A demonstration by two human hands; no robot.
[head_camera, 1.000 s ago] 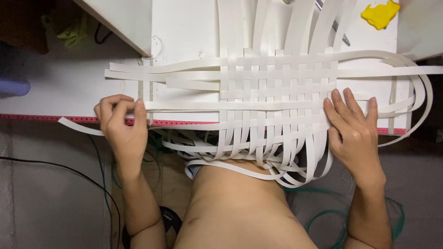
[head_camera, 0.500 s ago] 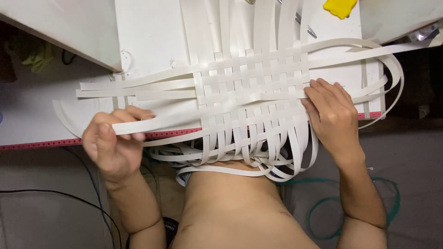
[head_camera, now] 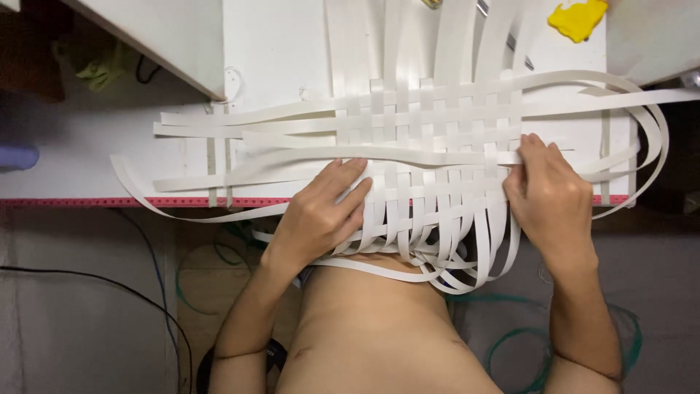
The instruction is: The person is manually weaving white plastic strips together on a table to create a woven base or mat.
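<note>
A mat of woven white strips (head_camera: 430,124) lies on the white table (head_camera: 270,51), its loose ends hanging over the near edge and looping out to the right. My left hand (head_camera: 321,215) rests flat on the hanging strips at the mat's lower left, fingers spread and pressing them. My right hand (head_camera: 550,193) sits at the mat's lower right edge, its fingertips pinching the end of a horizontal strip (head_camera: 408,155) that runs across between both hands.
A yellow object (head_camera: 578,18) lies at the table's far right. A red-pink band (head_camera: 109,201) marks the table's near edge. A white board (head_camera: 146,36) angles over the far left. Cables and a green hose (head_camera: 510,343) lie on the floor.
My left hand has let go of the strip ends at the far left and moved right onto the mat. The right hand shifted slightly to the mat's lower right edge.
</note>
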